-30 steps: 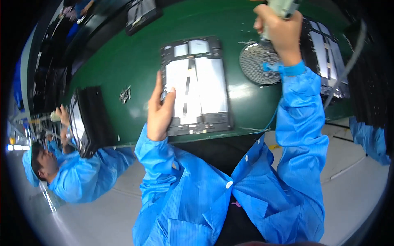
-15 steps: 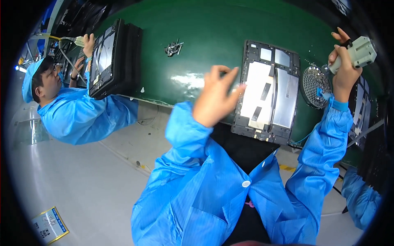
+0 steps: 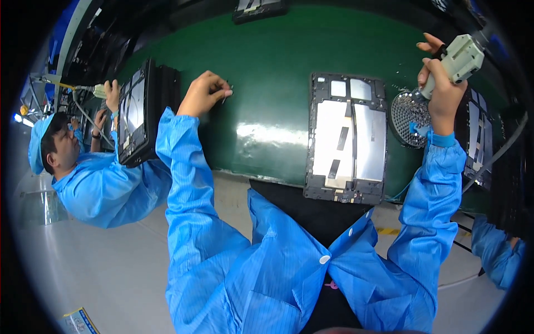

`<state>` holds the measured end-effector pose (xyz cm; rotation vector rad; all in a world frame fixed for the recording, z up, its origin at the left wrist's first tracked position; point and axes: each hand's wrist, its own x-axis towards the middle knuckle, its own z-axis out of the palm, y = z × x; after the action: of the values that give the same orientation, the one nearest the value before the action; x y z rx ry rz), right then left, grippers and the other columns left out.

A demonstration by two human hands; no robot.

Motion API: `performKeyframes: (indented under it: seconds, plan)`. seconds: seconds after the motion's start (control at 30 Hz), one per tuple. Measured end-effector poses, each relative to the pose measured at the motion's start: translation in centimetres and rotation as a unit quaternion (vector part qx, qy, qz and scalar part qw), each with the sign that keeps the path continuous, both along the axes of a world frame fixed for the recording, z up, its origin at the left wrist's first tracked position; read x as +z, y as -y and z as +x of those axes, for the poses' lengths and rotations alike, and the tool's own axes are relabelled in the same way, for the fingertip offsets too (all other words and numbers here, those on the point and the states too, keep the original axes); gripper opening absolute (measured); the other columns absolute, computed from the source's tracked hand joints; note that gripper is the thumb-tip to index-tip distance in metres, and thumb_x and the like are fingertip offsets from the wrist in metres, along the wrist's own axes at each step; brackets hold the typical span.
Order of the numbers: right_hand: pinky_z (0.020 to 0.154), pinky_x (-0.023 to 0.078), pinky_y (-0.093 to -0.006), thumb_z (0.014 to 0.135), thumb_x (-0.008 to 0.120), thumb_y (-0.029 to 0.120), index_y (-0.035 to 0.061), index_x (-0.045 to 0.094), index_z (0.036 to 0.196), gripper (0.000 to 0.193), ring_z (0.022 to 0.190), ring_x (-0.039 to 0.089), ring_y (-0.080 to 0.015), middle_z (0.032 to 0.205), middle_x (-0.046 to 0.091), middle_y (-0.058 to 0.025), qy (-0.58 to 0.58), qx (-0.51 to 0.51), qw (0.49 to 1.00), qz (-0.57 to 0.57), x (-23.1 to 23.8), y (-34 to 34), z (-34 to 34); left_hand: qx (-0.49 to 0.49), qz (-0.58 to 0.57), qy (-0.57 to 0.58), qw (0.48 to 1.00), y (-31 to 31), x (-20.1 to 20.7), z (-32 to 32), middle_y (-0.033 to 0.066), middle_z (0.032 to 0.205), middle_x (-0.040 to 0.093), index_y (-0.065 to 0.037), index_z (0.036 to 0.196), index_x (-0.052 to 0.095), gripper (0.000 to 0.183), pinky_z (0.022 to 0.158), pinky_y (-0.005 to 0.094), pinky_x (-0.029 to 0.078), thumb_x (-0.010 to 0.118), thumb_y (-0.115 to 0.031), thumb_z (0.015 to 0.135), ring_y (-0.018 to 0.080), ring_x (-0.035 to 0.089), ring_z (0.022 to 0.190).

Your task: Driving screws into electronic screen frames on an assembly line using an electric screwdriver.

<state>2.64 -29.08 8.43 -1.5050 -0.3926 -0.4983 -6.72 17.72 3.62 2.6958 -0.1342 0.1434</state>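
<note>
My left hand (image 3: 204, 93) is at the left of the green bench, thumb and fingers pinched together. Small shiny metal bits (image 3: 228, 94) show at its fingertips; the hand covers most of them, and whatever it grips is too small to tell. My right hand (image 3: 445, 92) is wrapped round a pale electric screwdriver (image 3: 463, 58), tilted with its tip end over a round screw tray (image 3: 401, 125) full of screws. Between my hands, an opened tablet (image 3: 345, 139) lies flat near the bench's front edge, its silver plates and black frame exposed.
A co-worker in blue (image 3: 105, 183) sits at the left beside a stack of dark tablets (image 3: 161, 106). Another opened tablet (image 3: 478, 128) lies right of the tray, and one more (image 3: 260, 10) at the far edge. A grey cable (image 3: 503, 145) crosses the right side.
My left hand has moved left from beside the tablet to the small metal bits, its fingers closing into a pinch. My right hand still holds the screwdriver by the tray. The whole view has shifted.
</note>
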Motion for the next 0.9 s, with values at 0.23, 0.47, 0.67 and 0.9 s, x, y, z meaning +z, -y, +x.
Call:
performKeyframes:
  seconds: [0.23, 0.47, 0.67, 0.9]
  plan:
    - [0.046, 0.045, -0.0236, 0.079, 0.054, -0.003, -0.0037, 0.065, 0.116, 0.039, 0.051, 0.056, -0.0092, 0.098, 0.068, -0.0090, -0.065, 0.017, 0.997, 0.043, -0.3, -0.2, -1.3, 0.012, -0.060, 0.062, 0.996, 1.6, 0.1, -2.3, 0.0112, 0.082, 0.064, -0.001, 0.089, 0.069, 0.016, 0.066, 0.0319, 0.051, 0.079, -0.008, 0.079, 0.0225, 0.066, 0.077]
    - [0.044, 0.045, -0.0245, 0.079, 0.053, -0.004, -0.0038, 0.065, 0.116, 0.039, 0.051, 0.057, -0.0097, 0.097, 0.067, -0.0085, -0.075, 0.028, 0.996, 0.051, 0.2, -0.1, -1.7, 0.011, -0.021, 0.207, 0.978, 2.0, 1.4, -3.3, 0.0119, 0.092, 0.071, -0.001, 0.103, 0.070, 0.023, 0.074, 0.0308, 0.054, 0.074, 0.000, 0.080, 0.0231, 0.070, 0.084]
    - [0.044, 0.045, -0.0247, 0.078, 0.052, -0.004, -0.0040, 0.065, 0.116, 0.040, 0.051, 0.056, -0.0095, 0.096, 0.067, -0.0080, -0.074, 0.040, 0.995, 0.053, 0.1, -0.5, -1.7, 0.025, -0.046, 0.275, 0.960, 5.9, 2.1, -2.9, 0.0134, 0.083, 0.061, 0.001, 0.097, 0.063, 0.010, 0.061, 0.0351, 0.048, 0.062, 0.006, 0.089, 0.0259, 0.061, 0.069]
    - [0.044, 0.043, -0.0236, 0.088, 0.064, 0.008, 0.0023, 0.070, 0.112, 0.025, 0.051, 0.057, -0.0082, 0.088, 0.070, -0.0041, -0.010, 0.008, 1.000, 0.026, -0.3, -0.4, -0.7, -0.109, -0.276, 0.186, 0.937, 13.6, -1.0, 5.7, 0.0106, 0.090, 0.066, 0.003, 0.104, 0.063, 0.011, 0.074, 0.0260, 0.054, 0.060, -0.006, 0.098, 0.0152, 0.066, 0.081]
